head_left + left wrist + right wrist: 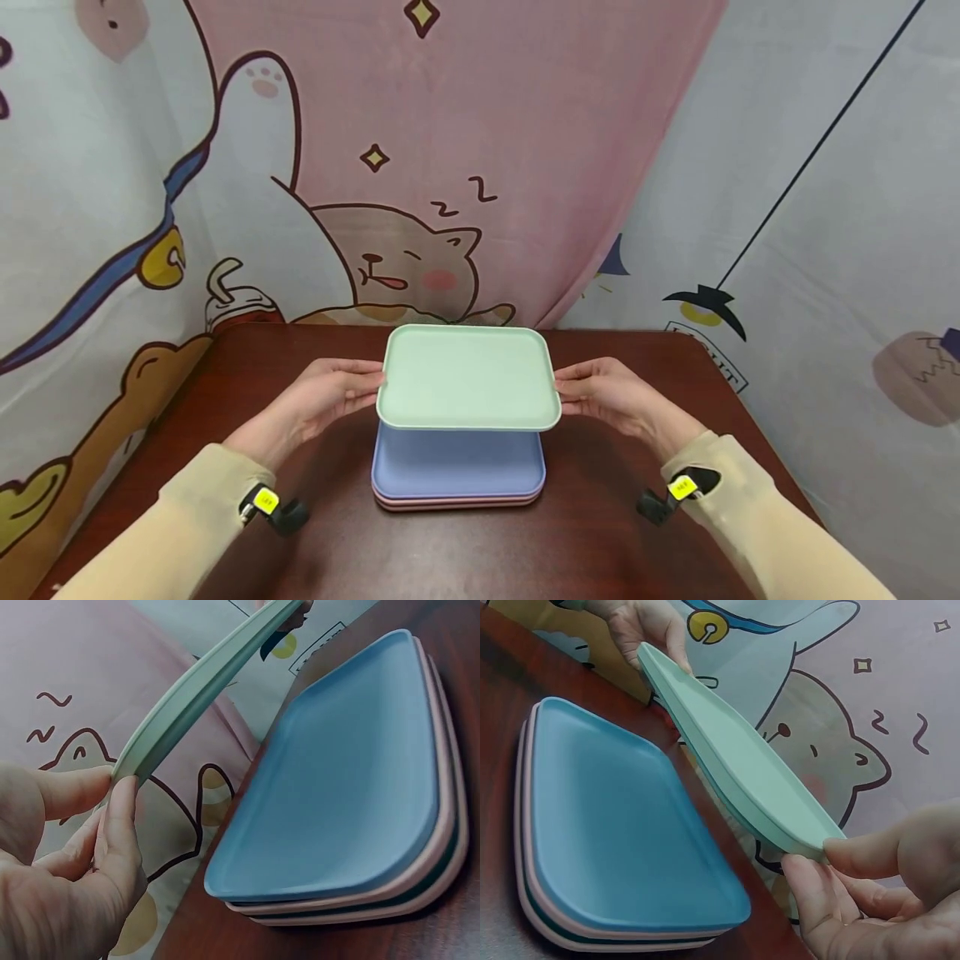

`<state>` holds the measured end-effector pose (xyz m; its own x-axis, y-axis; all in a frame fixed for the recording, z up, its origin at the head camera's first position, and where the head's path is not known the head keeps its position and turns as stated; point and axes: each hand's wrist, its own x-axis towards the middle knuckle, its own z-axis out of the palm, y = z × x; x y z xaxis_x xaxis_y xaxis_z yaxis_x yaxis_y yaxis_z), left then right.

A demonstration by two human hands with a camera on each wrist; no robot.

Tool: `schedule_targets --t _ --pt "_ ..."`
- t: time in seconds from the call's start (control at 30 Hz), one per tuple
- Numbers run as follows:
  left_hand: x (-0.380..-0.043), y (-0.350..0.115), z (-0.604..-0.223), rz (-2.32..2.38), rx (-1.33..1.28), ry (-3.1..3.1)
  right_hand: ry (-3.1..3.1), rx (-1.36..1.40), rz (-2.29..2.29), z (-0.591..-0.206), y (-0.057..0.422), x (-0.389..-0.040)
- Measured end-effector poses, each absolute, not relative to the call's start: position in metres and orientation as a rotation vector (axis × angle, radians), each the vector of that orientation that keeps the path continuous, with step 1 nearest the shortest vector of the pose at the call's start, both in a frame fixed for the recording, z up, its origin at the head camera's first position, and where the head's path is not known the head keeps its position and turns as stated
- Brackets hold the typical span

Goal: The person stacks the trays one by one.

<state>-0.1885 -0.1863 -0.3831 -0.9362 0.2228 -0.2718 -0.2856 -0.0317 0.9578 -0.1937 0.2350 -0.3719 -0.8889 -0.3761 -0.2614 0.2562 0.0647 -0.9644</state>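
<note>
A pale green tray (470, 377) is held up by its two short sides above a stack of trays. My left hand (330, 397) pinches its left edge between thumb and fingers, and my right hand (606, 395) grips the right edge the same way. Underneath, a blue tray (459, 467) tops the stack, partly covered by the green one in the head view. Below the blue tray, the left wrist view shows a pink tray (448, 814), a dark green rim and another pink rim. Air shows between the green tray and the stack in both wrist views.
The stack rests on a dark reddish-brown wooden table (300, 533). Behind the table hangs a cloth printed with cartoon animals (420, 267), and more printed cloth (840, 275) borders the right side. Each sleeve carries a strapped wrist device with a yellow label.
</note>
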Motion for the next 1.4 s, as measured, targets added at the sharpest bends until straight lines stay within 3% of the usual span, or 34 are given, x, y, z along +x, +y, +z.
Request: schedule_targets --t 1.4 --pt "-0.154 -0.198 -0.425 2.022 -0.078 1.831 1.865 -0.120 -1.806 -0.410 0.231 -0.167"
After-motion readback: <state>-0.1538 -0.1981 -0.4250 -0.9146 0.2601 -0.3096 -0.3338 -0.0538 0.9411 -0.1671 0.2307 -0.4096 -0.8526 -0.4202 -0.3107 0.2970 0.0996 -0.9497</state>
